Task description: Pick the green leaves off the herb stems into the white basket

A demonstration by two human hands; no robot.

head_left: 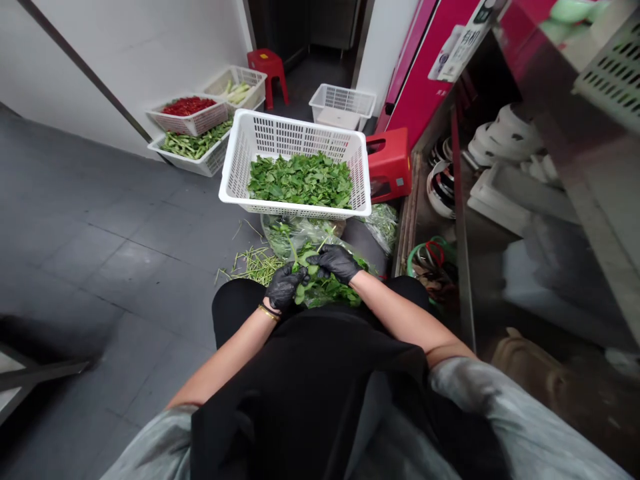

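The left hand (284,287), in a black glove, grips a leafy green sprig (304,267) by its stem, low over the lap. Just to its right, touching the same sprig, the right hand (336,261) pinches at the leaves. A clean pluck probably wants the left hand steady and the right pulling close to the stem. Just beyond both hands lies a plastic bag of greens (300,233); farther off stands the white basket (235,160) of picked leaves.

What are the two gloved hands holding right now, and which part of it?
Both hands grip one leafy green sprig: the left hand at its lower stem, the right hand at its leafy top.
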